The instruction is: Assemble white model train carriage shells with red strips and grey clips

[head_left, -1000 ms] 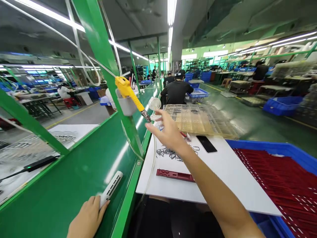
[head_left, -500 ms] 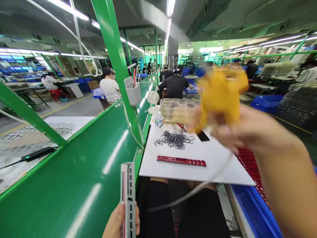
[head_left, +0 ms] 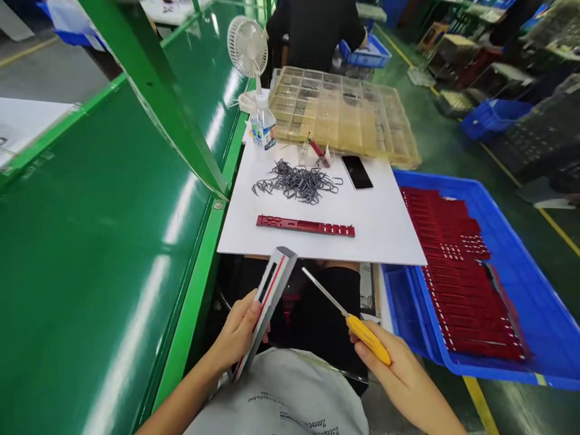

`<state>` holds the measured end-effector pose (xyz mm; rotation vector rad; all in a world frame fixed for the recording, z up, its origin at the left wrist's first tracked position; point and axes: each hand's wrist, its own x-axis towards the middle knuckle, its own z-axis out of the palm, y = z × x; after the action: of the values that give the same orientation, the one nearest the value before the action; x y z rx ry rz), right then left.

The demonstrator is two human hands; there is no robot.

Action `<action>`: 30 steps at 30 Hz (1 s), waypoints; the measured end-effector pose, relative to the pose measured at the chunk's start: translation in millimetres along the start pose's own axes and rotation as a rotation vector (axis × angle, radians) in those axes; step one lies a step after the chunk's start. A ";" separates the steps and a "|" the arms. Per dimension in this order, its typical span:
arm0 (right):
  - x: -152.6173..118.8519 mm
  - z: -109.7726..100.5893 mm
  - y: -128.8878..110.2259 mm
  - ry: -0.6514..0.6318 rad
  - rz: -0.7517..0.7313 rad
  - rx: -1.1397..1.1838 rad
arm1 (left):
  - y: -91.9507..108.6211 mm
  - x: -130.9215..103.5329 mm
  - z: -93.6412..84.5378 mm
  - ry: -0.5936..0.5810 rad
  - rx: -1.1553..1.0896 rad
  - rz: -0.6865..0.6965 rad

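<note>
My left hand (head_left: 242, 323) is closed around a long grey bar-shaped part (head_left: 270, 290) with a red stripe and a dark slot. The part tilts up, its lower end near the grey shirt. In my right hand (head_left: 385, 356) is a yellow-handled tool (head_left: 369, 339) with a long, thin metal shaft, its tip pointing up and left toward the bar. Tip and bar are apart. Beyond both hands, a dark red slotted strip (head_left: 306, 226) lies along the near part of the white table (head_left: 376, 244).
Grey bent hooks (head_left: 299, 181) lie in a pile. Behind them are a phone (head_left: 357, 172), a bottle (head_left: 263, 127), a small fan (head_left: 248, 48) and a clear compartment box (head_left: 335, 112). A blue crate (head_left: 534, 326) of red parts stands right; a green conveyor (head_left: 113, 241) runs left.
My right hand has come down from a raised position, where it held a blurred yellow thing. The grey part has been turned and moved nearer the middle. The view now tips further down.
</note>
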<state>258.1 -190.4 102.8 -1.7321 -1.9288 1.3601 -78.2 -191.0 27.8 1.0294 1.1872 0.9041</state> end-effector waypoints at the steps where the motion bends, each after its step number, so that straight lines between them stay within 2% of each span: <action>1: 1.3 -3.1 -1.2 -0.009 0.004 0.000 | -0.2 0.6 -1.1 0.008 0.011 -0.002; 4: 9.0 -2.2 -7.8 -0.084 0.019 -0.050 | 0.6 0.7 -4.5 -0.054 0.047 -0.003; 6: 15.2 5.9 -13.1 -0.203 0.014 -0.118 | 1.7 0.8 -6.1 -0.068 0.058 0.011; 10: 21.4 23.8 -17.5 -0.442 -0.012 -0.312 | 2.7 2.7 -9.3 -0.026 0.073 -0.001; 12: 22.5 26.7 -16.2 -0.436 -0.020 -0.352 | 1.9 4.2 -11.6 -0.012 0.081 -0.026; 16: 24.7 22.9 -13.2 -0.226 0.013 -0.279 | -0.6 6.8 -17.2 0.044 0.099 -0.081; 17: 24.7 22.5 -12.8 -0.235 0.009 -0.282 | -0.7 7.3 -18.8 0.069 0.101 -0.093; 20: 23.6 24.4 -11.6 -0.397 -0.036 -0.345 | 0.5 8.3 -22.8 0.102 0.119 -0.110; 21: 23.4 25.1 -11.0 -0.412 -0.037 -0.354 | 1.1 8.6 -23.6 0.097 0.127 -0.112; 25: 25.9 24.5 -10.0 -0.253 0.021 -0.311 | 2.2 9.0 -23.2 0.063 0.138 -0.127; 26: 26.8 24.3 -10.5 -0.280 0.016 -0.319 | 1.9 8.9 -22.7 0.058 0.138 -0.129; 29: 28.3 24.8 -12.7 -0.504 -0.032 -0.397 | 0.7 8.6 -21.5 0.050 0.148 -0.129; 30: 28.5 24.6 -13.1 -0.521 -0.033 -0.406 | 0.2 8.4 -21.3 0.048 0.154 -0.130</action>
<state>224.4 -175.9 87.4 -1.5948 -2.6585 1.6156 -97.8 -179.9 24.2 1.0445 1.3648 0.7488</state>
